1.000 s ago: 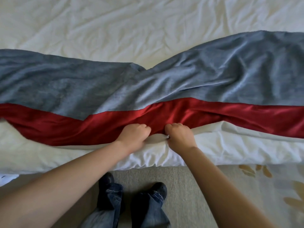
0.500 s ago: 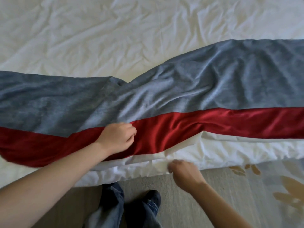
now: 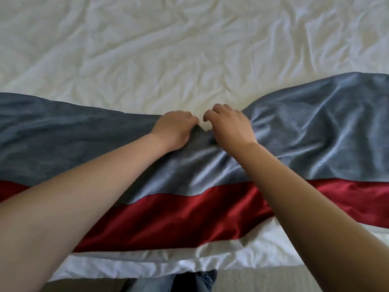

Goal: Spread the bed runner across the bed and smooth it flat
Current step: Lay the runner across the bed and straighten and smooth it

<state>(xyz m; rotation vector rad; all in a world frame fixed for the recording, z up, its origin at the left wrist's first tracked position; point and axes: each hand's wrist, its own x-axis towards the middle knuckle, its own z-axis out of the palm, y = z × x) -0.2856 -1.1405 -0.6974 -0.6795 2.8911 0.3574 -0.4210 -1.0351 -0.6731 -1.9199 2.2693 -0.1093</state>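
The bed runner (image 3: 315,131), grey with a red band (image 3: 189,218) along its near side, lies across the white bed (image 3: 168,49) from left to right. Its far grey edge dips toward me in the middle and is bunched there. My left hand (image 3: 174,129) grips that bunched far edge with curled fingers. My right hand (image 3: 229,125) is just to the right of it, fingers curled over the same grey edge, with its thumb side tucked into the folds. Both forearms reach over the red band.
The white duvet is wrinkled beyond the runner. Its near edge (image 3: 147,268) hangs over the bed side, close to my legs in jeans (image 3: 189,281). Beige floor (image 3: 263,279) shows at the bottom right.
Both hands left the runner's near red edge and reached forward to its far grey edge in the middle. The view has moved closer over the bed.
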